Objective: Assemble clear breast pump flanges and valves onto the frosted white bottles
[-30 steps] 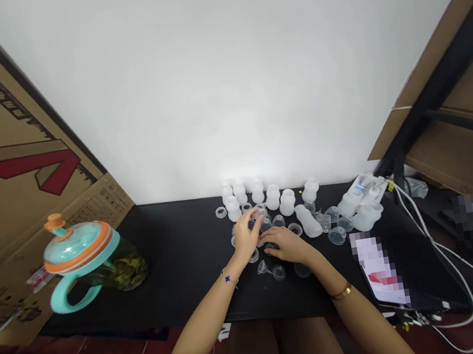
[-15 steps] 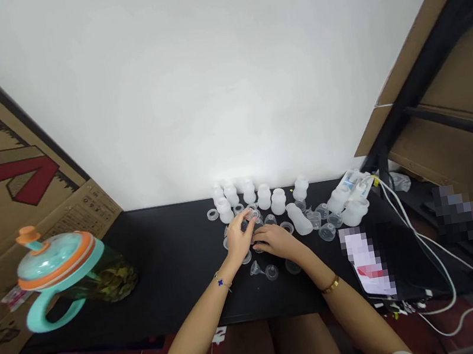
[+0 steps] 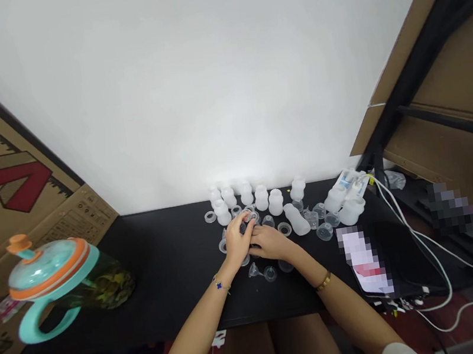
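Note:
My left hand [image 3: 237, 239] and my right hand [image 3: 270, 241] meet over the middle of a black table [image 3: 174, 264], fingers curled together around a small clear part that I cannot make out. Several small frosted white bottles [image 3: 261, 197] stand in a row just behind the hands, near the wall. One frosted bottle [image 3: 298, 220] lies on its side to the right. Clear nipples and rings [image 3: 269, 272] are scattered around and in front of the hands.
A teal and orange lidded jug [image 3: 61, 277] stands at the left on the table. Printed cardboard [image 3: 9, 189] leans behind it. A dark laptop [image 3: 400, 264], white cables [image 3: 428, 254] and more white bottles [image 3: 349, 207] lie at the right, beside a black frame [image 3: 411, 89].
My two hands have drawn closer together and now touch. The view has shifted a little, so the jug and bottles sit further left.

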Motion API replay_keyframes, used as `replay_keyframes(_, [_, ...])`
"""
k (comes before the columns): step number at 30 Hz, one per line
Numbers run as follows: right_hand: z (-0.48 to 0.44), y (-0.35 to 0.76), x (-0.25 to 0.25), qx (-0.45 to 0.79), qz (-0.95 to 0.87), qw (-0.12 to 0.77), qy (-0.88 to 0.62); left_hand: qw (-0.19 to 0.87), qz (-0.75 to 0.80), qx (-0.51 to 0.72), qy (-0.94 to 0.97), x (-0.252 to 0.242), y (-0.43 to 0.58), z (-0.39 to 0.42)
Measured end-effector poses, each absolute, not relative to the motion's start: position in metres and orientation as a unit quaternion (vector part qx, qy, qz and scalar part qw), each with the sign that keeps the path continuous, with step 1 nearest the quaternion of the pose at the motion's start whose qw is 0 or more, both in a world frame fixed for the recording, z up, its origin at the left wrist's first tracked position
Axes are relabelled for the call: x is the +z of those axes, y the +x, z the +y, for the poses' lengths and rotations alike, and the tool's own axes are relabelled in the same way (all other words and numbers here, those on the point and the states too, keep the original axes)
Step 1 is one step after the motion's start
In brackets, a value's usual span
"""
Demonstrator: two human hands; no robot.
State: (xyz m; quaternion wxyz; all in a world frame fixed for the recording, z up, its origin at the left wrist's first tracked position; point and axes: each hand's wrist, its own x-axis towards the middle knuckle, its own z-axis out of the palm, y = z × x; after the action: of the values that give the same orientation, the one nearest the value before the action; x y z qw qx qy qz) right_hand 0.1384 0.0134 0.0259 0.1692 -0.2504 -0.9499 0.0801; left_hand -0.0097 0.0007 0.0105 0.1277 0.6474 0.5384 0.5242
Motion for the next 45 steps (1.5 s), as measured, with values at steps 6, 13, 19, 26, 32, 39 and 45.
replay_keyframes(6, [0.012, 0.134, 0.026, 0.078, -0.956, 0.135, -0.249, 0.127, 0.537, 0.528, 0.645, 0.010, -0.009, 0.001])
replay_keyframes(13, [0.012, 0.134, 0.022, 0.063, -0.953, 0.118, -0.274, 0.126, 0.535, 0.526, 0.649, 0.010, -0.011, 0.003])
replay_keyframes(19, [0.012, 0.135, 0.022, 0.050, -0.955, 0.099, -0.275, 0.124, 0.539, 0.534, 0.640, 0.014, -0.012, 0.002])
replay_keyframes(26, [0.012, 0.136, 0.021, 0.046, -0.954, 0.088, -0.283, 0.125, 0.546, 0.537, 0.630, 0.018, -0.013, 0.002])
replay_keyframes(32, [0.016, 0.138, 0.018, 0.057, -0.951, 0.099, -0.287, 0.126, 0.552, 0.542, 0.621, 0.018, -0.014, 0.002])
replay_keyframes(39, [0.021, 0.136, 0.016, 0.061, -0.944, 0.165, -0.277, 0.126, 0.547, 0.552, 0.617, 0.025, -0.013, 0.000])
replay_keyframes(45, [0.026, 0.140, 0.025, 0.152, -0.905, 0.272, -0.289, 0.117, 0.534, 0.573, 0.611, 0.030, -0.014, -0.004])
